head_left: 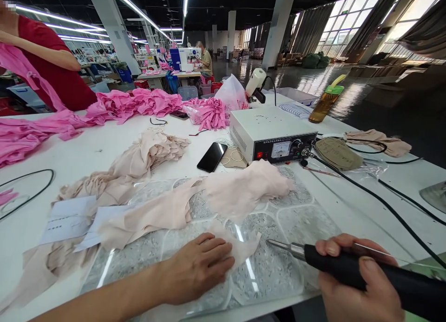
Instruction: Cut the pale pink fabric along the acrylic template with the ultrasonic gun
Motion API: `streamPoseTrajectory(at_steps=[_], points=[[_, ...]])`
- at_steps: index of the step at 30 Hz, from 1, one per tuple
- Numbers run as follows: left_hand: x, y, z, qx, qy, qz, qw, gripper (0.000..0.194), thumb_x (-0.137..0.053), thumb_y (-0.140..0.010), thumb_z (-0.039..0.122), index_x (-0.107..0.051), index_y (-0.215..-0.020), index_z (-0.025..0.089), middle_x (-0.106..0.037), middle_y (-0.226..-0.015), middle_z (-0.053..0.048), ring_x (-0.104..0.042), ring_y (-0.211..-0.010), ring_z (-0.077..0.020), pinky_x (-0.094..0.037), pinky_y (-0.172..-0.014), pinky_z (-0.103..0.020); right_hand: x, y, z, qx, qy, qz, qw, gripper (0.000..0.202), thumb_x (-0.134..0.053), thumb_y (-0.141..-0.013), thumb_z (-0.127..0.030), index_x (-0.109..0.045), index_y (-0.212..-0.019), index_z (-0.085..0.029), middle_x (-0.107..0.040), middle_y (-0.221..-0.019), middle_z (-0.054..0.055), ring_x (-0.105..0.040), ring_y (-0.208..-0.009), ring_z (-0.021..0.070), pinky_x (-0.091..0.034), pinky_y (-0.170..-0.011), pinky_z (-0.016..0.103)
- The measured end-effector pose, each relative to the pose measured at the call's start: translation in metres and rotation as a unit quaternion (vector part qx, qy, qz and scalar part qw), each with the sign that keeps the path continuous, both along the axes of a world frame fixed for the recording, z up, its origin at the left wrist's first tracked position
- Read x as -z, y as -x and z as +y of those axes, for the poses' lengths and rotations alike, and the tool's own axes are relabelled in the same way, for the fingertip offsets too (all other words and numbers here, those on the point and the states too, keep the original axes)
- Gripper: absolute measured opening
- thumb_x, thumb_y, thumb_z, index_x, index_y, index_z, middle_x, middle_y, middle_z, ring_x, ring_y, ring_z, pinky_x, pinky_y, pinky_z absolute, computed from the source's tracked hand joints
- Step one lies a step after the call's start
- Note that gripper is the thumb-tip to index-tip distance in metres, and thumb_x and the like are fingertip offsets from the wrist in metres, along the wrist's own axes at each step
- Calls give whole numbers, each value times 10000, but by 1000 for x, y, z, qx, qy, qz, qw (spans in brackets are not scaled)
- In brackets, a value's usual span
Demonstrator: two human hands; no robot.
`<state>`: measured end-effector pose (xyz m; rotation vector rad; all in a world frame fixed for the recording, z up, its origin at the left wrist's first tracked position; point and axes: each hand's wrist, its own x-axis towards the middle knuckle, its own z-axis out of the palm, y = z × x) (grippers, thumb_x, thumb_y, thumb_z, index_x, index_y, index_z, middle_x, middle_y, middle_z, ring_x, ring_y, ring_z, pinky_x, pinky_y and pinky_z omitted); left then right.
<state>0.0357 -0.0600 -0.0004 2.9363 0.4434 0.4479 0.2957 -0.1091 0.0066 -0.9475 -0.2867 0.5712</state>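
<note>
My left hand (pixel 198 266) lies palm down, fingers lightly bent, on a thin pale beige fabric piece (pixel 245 247), pressing it to the marbled, glossy mat (pixel 296 224). Wrapped around the black handle of an ultrasonic cutter (pixel 334 261), my right hand (pixel 358 275) holds the pointed metal tip just right of the fabric's narrow end, apart from it. Behind my left hand are a strip of beige fabric (pixel 156 215) and a heap of pale fabric pieces (pixel 247 185).
A control box (pixel 275 131) with a dial stands behind, its black cable (pixel 376 199) running along the right. A phone (pixel 212 157), paper slips (pixel 69 217), pink fabric (pixel 139 103) and a bottle (pixel 325 101) are on the table. A person in red (pixel 52 62) handles pink fabric at left.
</note>
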Motion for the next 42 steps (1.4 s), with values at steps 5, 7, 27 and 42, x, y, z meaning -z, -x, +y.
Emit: streamPoseTrajectory(at_steps=[5, 7, 27, 42], points=[[0, -10, 6, 17, 2, 0, 1000, 211, -449, -975, 150, -520, -1170, 112, -637, -1105, -133, -609, -927, -209, -457, -858, -343, -7, -2, -8, -28, 0, 1, 1000, 197, -599, -565, -291, -514, -728, -221, -501, -634, -26, -464, -489, 122, -428, -426, 281], [0, -16, 9, 24, 0, 2, 1000, 201, -441, -974, 141, -523, -1153, 105, -640, -1066, -125, -609, -884, -201, -461, -834, -333, -3, 5, -10, -51, -8, -6, 999, 193, -620, -592, -299, -541, -746, -216, -509, -635, -29, -470, -483, 120, -440, -431, 286], [6, -33, 22, 50, -38, -15, 998, 272, -347, -1018, 154, -562, -1165, 78, -653, -1165, -128, -615, -997, -217, -469, -809, -334, 16, 13, 2, -27, -37, -48, 998, 127, -625, -688, -278, -607, -797, -215, -556, -729, -8, -511, -577, 128, -494, -524, 308], [1, -30, 34, 31, 85, 140, 986, 485, -408, -1040, 336, -328, -1486, 163, -343, -1524, -68, -289, -1426, -272, -216, -1191, -450, 14, 6, 15, -26, -30, -6, 999, 169, -671, -657, -286, -588, -789, -220, -542, -725, -20, -516, -559, 125, -510, -513, 309]])
